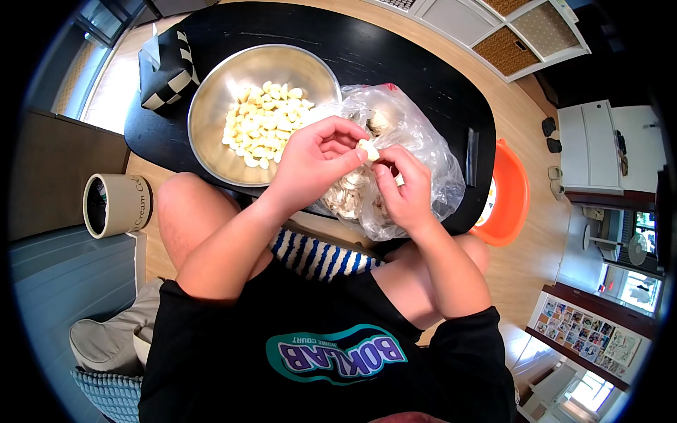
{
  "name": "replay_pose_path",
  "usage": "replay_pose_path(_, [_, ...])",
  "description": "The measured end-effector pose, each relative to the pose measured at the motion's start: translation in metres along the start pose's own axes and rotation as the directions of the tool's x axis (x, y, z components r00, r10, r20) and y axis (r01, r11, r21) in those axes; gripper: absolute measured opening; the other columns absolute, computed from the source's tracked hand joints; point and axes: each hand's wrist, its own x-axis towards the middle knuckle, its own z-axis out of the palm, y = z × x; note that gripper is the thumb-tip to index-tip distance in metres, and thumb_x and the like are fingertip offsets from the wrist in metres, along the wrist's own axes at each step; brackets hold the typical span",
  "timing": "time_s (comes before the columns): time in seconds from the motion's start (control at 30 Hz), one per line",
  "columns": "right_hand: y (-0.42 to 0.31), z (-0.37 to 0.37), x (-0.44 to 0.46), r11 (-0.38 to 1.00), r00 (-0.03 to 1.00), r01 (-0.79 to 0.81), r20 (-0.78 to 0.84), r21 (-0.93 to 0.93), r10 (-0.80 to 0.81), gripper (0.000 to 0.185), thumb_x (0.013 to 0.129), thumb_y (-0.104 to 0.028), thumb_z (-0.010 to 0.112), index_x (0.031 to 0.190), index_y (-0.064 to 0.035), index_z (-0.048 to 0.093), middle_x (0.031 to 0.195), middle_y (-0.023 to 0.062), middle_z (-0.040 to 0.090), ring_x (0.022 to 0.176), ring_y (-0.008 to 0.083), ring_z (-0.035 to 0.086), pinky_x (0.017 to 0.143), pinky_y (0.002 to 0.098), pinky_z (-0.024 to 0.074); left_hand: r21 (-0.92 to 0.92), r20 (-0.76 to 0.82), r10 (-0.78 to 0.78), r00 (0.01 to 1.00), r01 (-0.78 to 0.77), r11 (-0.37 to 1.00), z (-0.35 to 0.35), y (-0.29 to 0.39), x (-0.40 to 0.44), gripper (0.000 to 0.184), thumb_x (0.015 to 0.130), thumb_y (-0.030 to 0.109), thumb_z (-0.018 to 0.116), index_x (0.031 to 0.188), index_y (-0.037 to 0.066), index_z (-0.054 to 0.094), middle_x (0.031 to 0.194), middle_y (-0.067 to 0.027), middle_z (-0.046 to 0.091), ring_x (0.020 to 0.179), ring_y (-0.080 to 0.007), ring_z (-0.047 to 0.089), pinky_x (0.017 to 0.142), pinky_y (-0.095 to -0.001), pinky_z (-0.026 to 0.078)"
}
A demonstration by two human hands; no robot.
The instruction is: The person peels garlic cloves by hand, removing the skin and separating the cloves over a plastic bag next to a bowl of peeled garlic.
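Note:
A pale garlic clove (368,149) is pinched between the thumb and fingers of my left hand (321,158), above the near edge of the table. My right hand (405,189) meets it from the other side, its thumb and index finger closed at the clove's lower edge. Several peeled garlic cloves (264,123) lie in a wide steel bowl (211,81) left of my hands. Beneath and beyond my hands spreads a clear plastic bag (430,158) with papery garlic skins (345,197) and what looks like a garlic bulb (379,123). A small white bit shows by my right fingers.
The black table (367,42) carries a checkered tissue box (169,74) at the left and a dark flat strip (472,156) at the right. An orange basin (511,197) stands beyond the table's right edge. A cream bin (116,204) is on the floor at left.

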Motion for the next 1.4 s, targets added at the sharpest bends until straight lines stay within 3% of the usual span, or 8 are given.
replay_pose_path(0.27, [-0.002,-0.003,0.0,0.995,0.999,-0.031,0.036,0.093,0.028,0.014,0.09,-0.009,0.067,0.1,0.0005,0.065,0.086,0.0121,0.064,0.073,0.0213,0.061,0.067,0.0306,0.0495,0.093,0.026,-0.099,0.995,0.096,0.991,0.004,0.0,-0.002,0.025,0.091,-0.002,0.069,0.115,-0.005,0.066,0.1,-0.0047,0.069,0.089,-0.0071,0.065,0.081,-0.0203,0.053])
replay_pose_path(0.47, [-0.003,0.0,0.001,0.999,0.999,-0.031,0.041,0.022,0.03,0.012,0.086,-0.006,0.071,0.094,0.0001,0.064,0.081,0.0105,0.063,0.068,0.0184,0.061,0.062,0.0294,0.0498,0.335,0.039,0.072,0.997,-0.081,0.939,0.005,-0.003,-0.003,0.022,0.09,-0.004,0.068,0.112,-0.005,0.07,0.104,-0.0067,0.066,0.088,-0.0084,0.065,0.08,-0.0209,0.054])
replay_pose_path(0.53, [-0.002,0.001,0.001,0.999,1.0,-0.017,0.024,-0.034,0.017,0.012,0.084,-0.006,0.073,0.089,-0.0001,0.063,0.077,0.0097,0.062,0.065,0.0184,0.061,0.06,0.0302,0.0502,0.414,0.0,0.15,0.989,-0.137,0.9,0.006,-0.006,-0.002,0.021,0.086,-0.003,0.068,0.106,-0.002,0.074,0.097,-0.0093,0.068,0.08,-0.0116,0.068,0.074,-0.023,0.056])
replay_pose_path(0.67, [-0.003,0.003,0.002,0.997,1.0,0.002,0.015,-0.076,-0.001,0.014,0.081,-0.006,0.074,0.085,-0.0007,0.061,0.075,0.0095,0.061,0.064,0.02,0.061,0.059,0.0312,0.0503,0.465,0.021,0.171,0.985,-0.161,0.871,0.007,-0.003,-0.004,0.02,0.085,-0.003,0.068,0.105,-0.002,0.073,0.098,-0.0104,0.068,0.08,-0.0135,0.07,0.073,-0.0245,0.056])
replay_pose_path(0.73, [-0.003,0.003,0.002,0.99,1.0,0.027,0.005,-0.141,-0.027,0.016,0.08,-0.007,0.075,0.083,-0.0012,0.06,0.073,0.0097,0.059,0.064,0.0222,0.061,0.058,0.0322,0.05,0.452,0.028,0.128,0.991,-0.127,0.883,0.008,-0.001,-0.005,0.015,0.087,-0.007,0.067,0.101,-0.004,0.071,0.103,-0.0081,0.065,0.087,-0.009,0.067,0.076,-0.0219,0.055])
replay_pose_path(0.87, [-0.002,0.005,0.001,0.983,0.998,0.053,-0.005,-0.177,-0.055,0.017,0.077,-0.008,0.074,0.081,-0.0016,0.059,0.072,0.0102,0.058,0.064,0.0255,0.061,0.058,0.0345,0.0494,0.515,0.026,0.176,0.984,-0.164,0.841,0.01,-0.002,-0.005,0.012,0.085,-0.005,0.07,0.097,-0.003,0.071,0.097,-0.0083,0.067,0.082,-0.0102,0.068,0.072,-0.023,0.055])
replay_pose_path(1.13, [0.0,0.005,0.001,0.965,0.996,0.094,0.017,-0.245,-0.093,0.018,0.074,-0.01,0.072,0.076,-0.0024,0.056,0.072,0.0118,0.058,0.067,0.0311,0.061,0.061,0.039,0.0492,0.714,0.147,0.41,0.9,-0.384,0.586,0.01,-0.005,-0.005,0.012,0.078,0.005,0.075,0.089,0.005,0.072,0.083,-0.0084,0.07,0.072,-0.0238,0.07,0.063,-0.0316,0.057])
replay_pose_path(1.4, [0.001,0.006,0.001,0.955,0.994,0.107,0.023,-0.276,-0.105,0.018,0.074,-0.011,0.072,0.074,-0.0025,0.056,0.07,0.0112,0.057,0.065,0.0308,0.06,0.061,0.0392,0.0483,0.747,0.161,0.387,0.908,-0.368,0.553,0.009,-0.003,-0.008,0.013,0.076,0.001,0.075,0.089,0.002,0.072,0.084,-0.0098,0.07,0.073,-0.0249,0.07,0.065,-0.0312,0.055])
